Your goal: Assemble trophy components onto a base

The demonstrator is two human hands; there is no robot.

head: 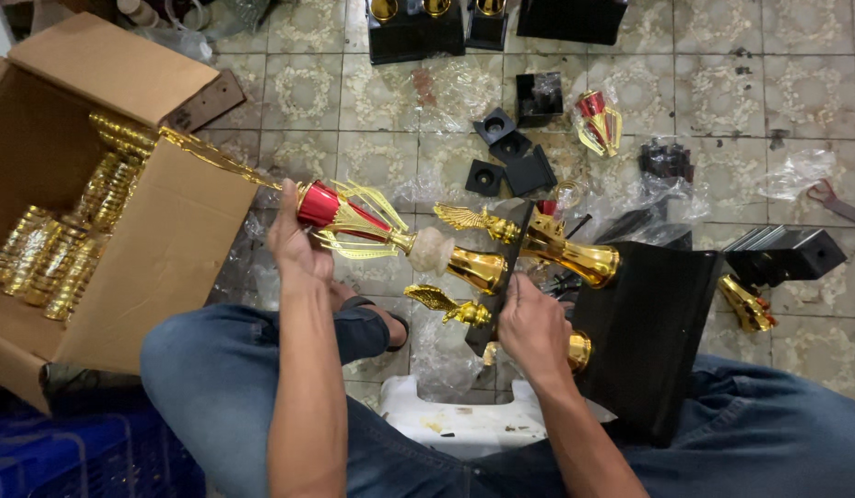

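cardboard box [160, 249] of gold parts [58, 249], black square bases [510, 152], red-handled pliers [837, 201]

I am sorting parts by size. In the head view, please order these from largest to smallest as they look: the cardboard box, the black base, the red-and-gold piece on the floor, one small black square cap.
1. Cardboard box
2. Black base, though it is nearer the camera
3. Red-and-gold piece
4. Black cap, about the same size as the piece, so this order is unsure
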